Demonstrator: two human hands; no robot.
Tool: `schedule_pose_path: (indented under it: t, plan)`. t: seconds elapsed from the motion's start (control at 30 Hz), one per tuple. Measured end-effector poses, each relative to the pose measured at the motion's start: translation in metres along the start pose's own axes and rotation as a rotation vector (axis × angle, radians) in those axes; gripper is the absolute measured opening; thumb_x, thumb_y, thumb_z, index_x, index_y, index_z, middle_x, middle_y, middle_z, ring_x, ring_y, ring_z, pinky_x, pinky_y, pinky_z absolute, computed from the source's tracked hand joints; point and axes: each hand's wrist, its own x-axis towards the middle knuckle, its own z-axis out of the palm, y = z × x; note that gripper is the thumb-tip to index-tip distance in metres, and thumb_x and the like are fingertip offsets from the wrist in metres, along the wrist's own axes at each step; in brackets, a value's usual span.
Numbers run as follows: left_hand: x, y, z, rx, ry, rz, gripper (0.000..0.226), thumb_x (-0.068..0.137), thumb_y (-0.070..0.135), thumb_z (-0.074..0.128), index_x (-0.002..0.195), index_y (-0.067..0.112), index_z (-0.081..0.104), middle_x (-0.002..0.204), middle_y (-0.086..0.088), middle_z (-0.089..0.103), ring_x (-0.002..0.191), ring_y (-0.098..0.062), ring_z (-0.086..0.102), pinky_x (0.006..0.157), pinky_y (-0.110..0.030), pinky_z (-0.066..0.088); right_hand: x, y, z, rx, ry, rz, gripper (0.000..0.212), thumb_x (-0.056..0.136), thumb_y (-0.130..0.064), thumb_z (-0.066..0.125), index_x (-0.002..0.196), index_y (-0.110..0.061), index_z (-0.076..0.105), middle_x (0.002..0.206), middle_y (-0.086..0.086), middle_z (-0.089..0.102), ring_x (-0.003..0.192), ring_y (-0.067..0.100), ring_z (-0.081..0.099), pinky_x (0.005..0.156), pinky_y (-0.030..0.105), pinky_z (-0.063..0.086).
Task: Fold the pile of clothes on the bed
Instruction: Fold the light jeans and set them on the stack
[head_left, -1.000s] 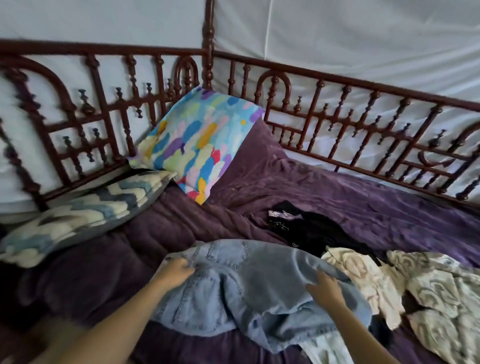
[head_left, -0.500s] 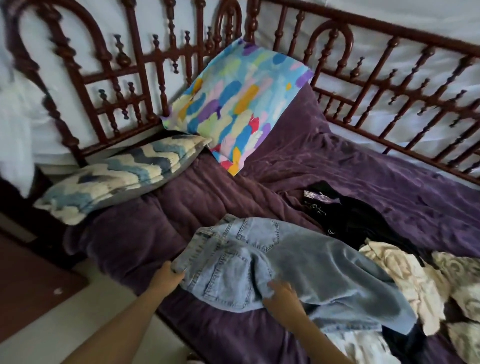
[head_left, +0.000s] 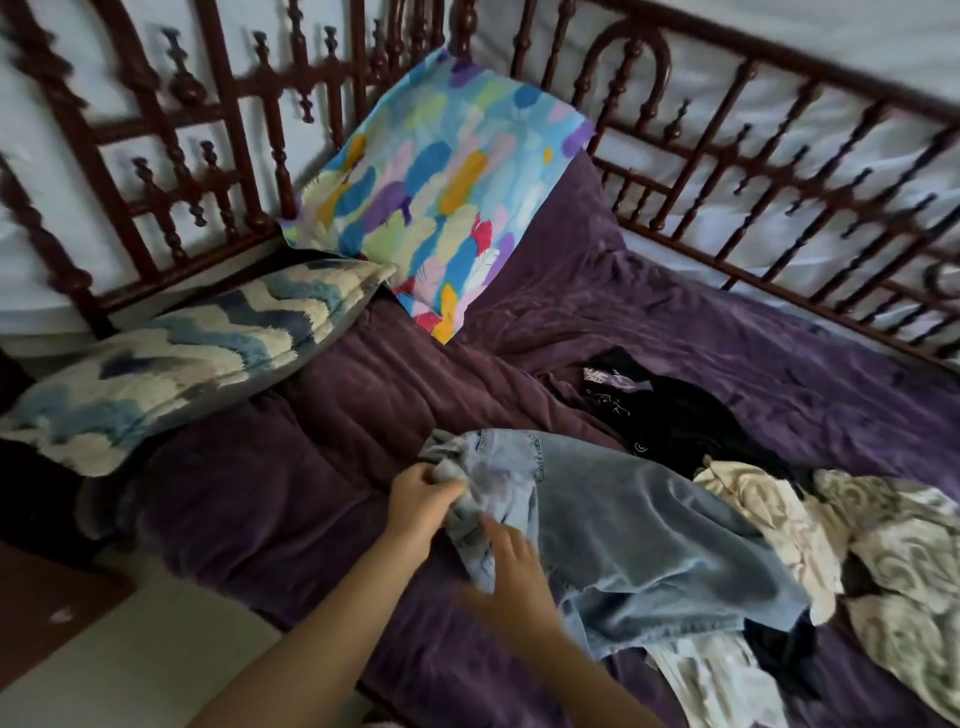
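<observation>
Drawn closer together, the left hand (head_left: 422, 501) pinches the crumpled pale-blue jeans (head_left: 649, 530); the right hand (head_left: 514, 566) blurs, grip unclear.

Two bare forearms (head_left: 311, 634), uncovered right down to the picture's lower edge, left hand (head_left: 421, 501) sharply seen with thumb and knuckles distinct, right hand (head_left: 514, 566) softened by motion blur, its outline smeared
</observation>
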Motion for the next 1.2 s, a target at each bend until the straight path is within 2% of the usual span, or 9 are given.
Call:
schedule_pose_path:
  t: [0.23,0.33,0.47,0.53,0.6,0.7,0.8,1.0,1.2]
  plan:
    - [-0.042,0.06,0.04,-0.092,-0.127,0.301,0.01,0.078,0.0,0.066,0.075,0.006,0.059,0.07,-0.004,0.061,0.066,-0.016,0.059,0.069,-0.036,0.053,0.006,-0.003,-0.059,0.345,0.591,0.032,0.026,0.088,-0.005,0.059,0.114,-0.008,0.062,0.093,-0.016,0.048,0.083,-0.003,0.048,0.07,0.005,0.036]
    - [-0.05,0.068,0.047,-0.129,-0.193,0.453,0.016,0.084,0.014,0.065,0.097,0.01,0.056,0.085,0.001,0.061,0.078,-0.006,0.061,0.074,-0.021,0.049,0.002,0.005,-0.108,0.507,0.676,0.077,0.015,0.091,-0.004,0.052,0.087,-0.016,0.061,0.072,-0.01,0.055,0.067,0.002,0.051,0.064,0.016,0.036]
    - [-0.033,0.057,0.052,0.591,-0.259,0.8,0.102,0.058,0.061,0.054,0.145,0.019,0.023,0.135,-0.009,0.04,0.129,-0.023,0.035,0.107,-0.035,0.03,-0.02,-0.003,-0.188,0.56,0.773,-0.019,0.029,0.096,-0.009,0.048,0.069,-0.019,0.048,0.061,0.001,0.043,0.048,0.004,0.038,0.046,0.015,0.031]
    - [-0.03,0.057,0.061,0.891,-0.218,0.89,0.115,0.061,0.063,0.063,0.146,0.033,-0.009,0.15,-0.013,0.023,0.139,-0.028,0.022,0.112,-0.039,0.024,-0.037,-0.015,-0.229,0.527,0.785,-0.103,0.028,0.097,-0.011,0.046,0.071,-0.021,0.049,0.065,0.002,0.048,0.056,0.01,0.042,0.051,0.018,0.034]
    - [-0.031,0.07,0.07,0.95,-0.065,0.895,0.118,0.069,0.06,0.068,0.144,0.029,-0.016,0.153,-0.007,0.022,0.14,-0.025,0.023,0.112,-0.039,0.026,-0.053,-0.024,-0.265,0.496,0.794,-0.177,0.026,0.098,-0.013,0.044,0.073,-0.021,0.049,0.069,0.002,0.051,0.066,0.017,0.047,0.061,0.027,0.039]
    - [-0.037,0.096,0.077,0.813,0.016,0.782,0.104,0.071,0.06,0.067,0.15,0.022,0.011,0.136,-0.002,0.051,0.127,-0.024,0.045,0.104,-0.043,0.036,-0.076,-0.03,-0.308,0.499,0.844,-0.244,0.026,0.098,-0.014,0.044,0.074,-0.021,0.05,0.071,0.002,0.052,0.069,0.019,0.05,0.064,0.031,0.041]
    - [-0.06,0.112,0.077,0.863,0.011,0.92,0.061,0.082,0.044,0.064,0.133,0.019,0.045,0.107,-0.002,0.069,0.104,-0.024,0.062,0.088,-0.035,0.045,-0.089,-0.027,-0.345,0.498,0.981,-0.223,0.025,0.098,-0.015,0.044,0.077,-0.024,0.053,0.07,-0.003,0.053,0.059,0.007,0.051,0.055,0.021,0.044]
    - [-0.134,0.17,0.04,0.297,-0.525,0.955,0.019,0.064,0.031,0.071,0.082,0.031,0.066,0.073,0.019,0.069,0.068,0.007,0.06,0.068,-0.014,0.049,-0.086,0.005,-0.379,0.534,1.223,-0.119,0.016,0.099,-0.014,0.039,0.103,-0.015,0.054,0.076,0.001,0.051,0.065,0.011,0.045,0.057,0.02,0.038]
    - [-0.137,0.158,-0.021,-0.033,-0.41,0.676,0.046,0.081,-0.011,0.056,0.059,0.025,0.075,0.06,0.008,0.07,0.053,-0.003,0.064,0.055,-0.013,0.051,-0.035,0.026,-0.297,0.379,0.885,-0.044,0.021,0.1,-0.015,0.035,0.109,-0.007,0.052,0.095,0.007,0.05,0.088,0.018,0.046,0.067,0.022,0.029]
